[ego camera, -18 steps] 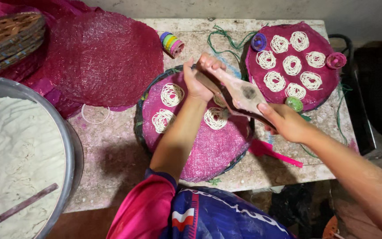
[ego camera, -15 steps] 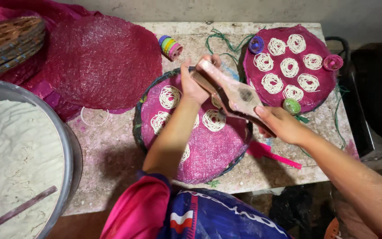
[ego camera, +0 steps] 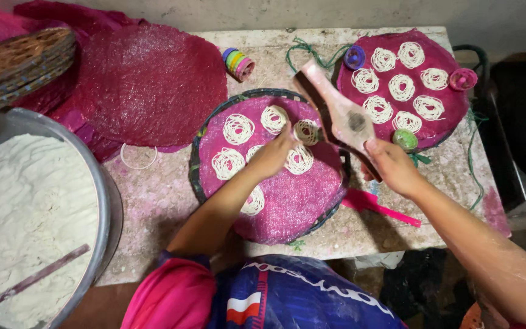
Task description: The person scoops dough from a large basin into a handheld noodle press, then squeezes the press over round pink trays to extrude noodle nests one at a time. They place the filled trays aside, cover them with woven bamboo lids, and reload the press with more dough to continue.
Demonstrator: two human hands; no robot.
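We held the wooden press over the round tray of noodle coils.

The press looked stiff and fairly heavy, best gripped at its two handle ends. Our right hand was clamped around the near handle; our left hand hovered at the press's mouth above the pink mesh, fingers curled together. The coils seemed soft and fragile. A second filled tray sat beyond on the surface.
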